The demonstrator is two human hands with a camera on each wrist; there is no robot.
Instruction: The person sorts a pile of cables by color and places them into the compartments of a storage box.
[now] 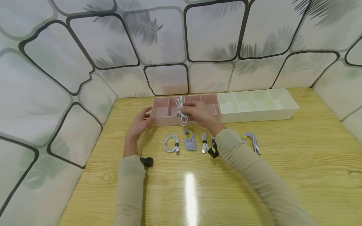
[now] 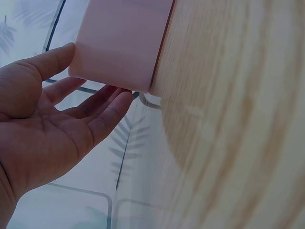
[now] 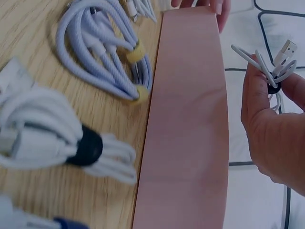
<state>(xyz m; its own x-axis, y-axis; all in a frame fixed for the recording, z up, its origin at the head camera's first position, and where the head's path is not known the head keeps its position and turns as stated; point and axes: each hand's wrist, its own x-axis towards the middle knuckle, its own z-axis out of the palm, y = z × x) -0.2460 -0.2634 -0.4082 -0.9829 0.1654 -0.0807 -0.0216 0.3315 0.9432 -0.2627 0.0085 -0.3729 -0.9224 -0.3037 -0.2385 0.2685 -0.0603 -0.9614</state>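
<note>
My right hand point(image 1: 199, 113) pinches a coiled white USB cable point(image 1: 182, 116) over the front wall of the pink divided box point(image 1: 167, 121). A black tie binds this cable, and its metal USB plug point(image 3: 288, 47) sticks up beside the fingertips in the right wrist view. At the box's left end, my left hand point(image 1: 139, 124) touches it with loosely spread fingers. In the left wrist view the thumb point(image 2: 59, 59) meets the upper edge of the pink wall, while the other fingers lie along the end, their tips partly hidden behind it.
A white divided box point(image 1: 254, 116) adjoins the pink one on the right. In front lie a white cable point(image 1: 167, 147), a lavender cable point(image 1: 190, 144) with yellow ties, another white cable point(image 1: 204, 138), and a lavender cable point(image 1: 254, 142) partly behind the right sleeve. A patterned curtain point(image 1: 167, 34) rises behind.
</note>
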